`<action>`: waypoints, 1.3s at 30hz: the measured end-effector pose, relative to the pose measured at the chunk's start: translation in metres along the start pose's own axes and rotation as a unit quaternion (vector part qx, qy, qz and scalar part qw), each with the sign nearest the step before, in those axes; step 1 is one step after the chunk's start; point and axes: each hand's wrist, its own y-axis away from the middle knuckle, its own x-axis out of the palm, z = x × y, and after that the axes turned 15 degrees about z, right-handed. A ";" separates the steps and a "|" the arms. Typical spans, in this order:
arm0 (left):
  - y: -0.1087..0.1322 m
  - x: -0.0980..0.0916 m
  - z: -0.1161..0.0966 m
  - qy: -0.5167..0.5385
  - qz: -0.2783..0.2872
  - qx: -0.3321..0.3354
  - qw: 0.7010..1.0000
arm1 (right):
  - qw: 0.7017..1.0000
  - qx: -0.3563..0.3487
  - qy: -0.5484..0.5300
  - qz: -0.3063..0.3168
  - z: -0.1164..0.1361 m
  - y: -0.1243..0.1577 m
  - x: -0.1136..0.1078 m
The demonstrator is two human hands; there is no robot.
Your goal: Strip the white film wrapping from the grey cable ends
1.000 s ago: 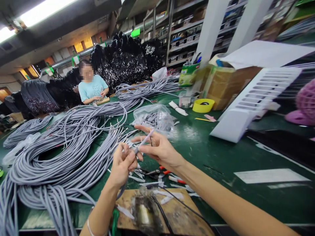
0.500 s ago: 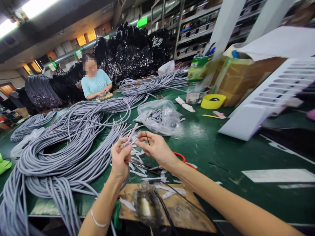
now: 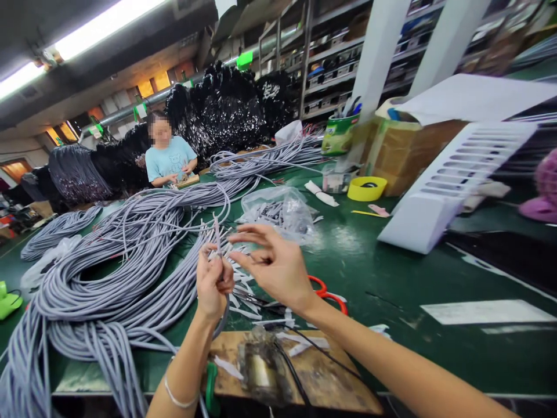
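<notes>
While left hand pinches grey cable, pale lilac end pointing up, right hand curves, fingers parted.

Left hand, gripping cable; right hand, near

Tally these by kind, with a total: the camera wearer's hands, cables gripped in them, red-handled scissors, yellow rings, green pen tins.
Hands: 2 (left hand, right hand)
Gripped cable: 1
Red-handled scissors: 1
Yellow ring: 1
Green pen tin: 1
Total: 6
</notes>
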 end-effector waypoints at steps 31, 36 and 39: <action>0.005 0.000 0.008 -0.398 -0.122 0.064 0.907 | 0.885 -0.222 0.405 0.056 -0.033 0.014 0.003; 0.002 -0.009 -0.003 -0.511 -0.195 0.096 0.832 | 0.898 -0.216 0.377 0.070 -0.029 0.016 0.007; -0.003 -0.016 -0.013 -0.495 -0.243 0.095 0.828 | 0.908 -0.204 0.357 0.078 -0.028 0.018 0.009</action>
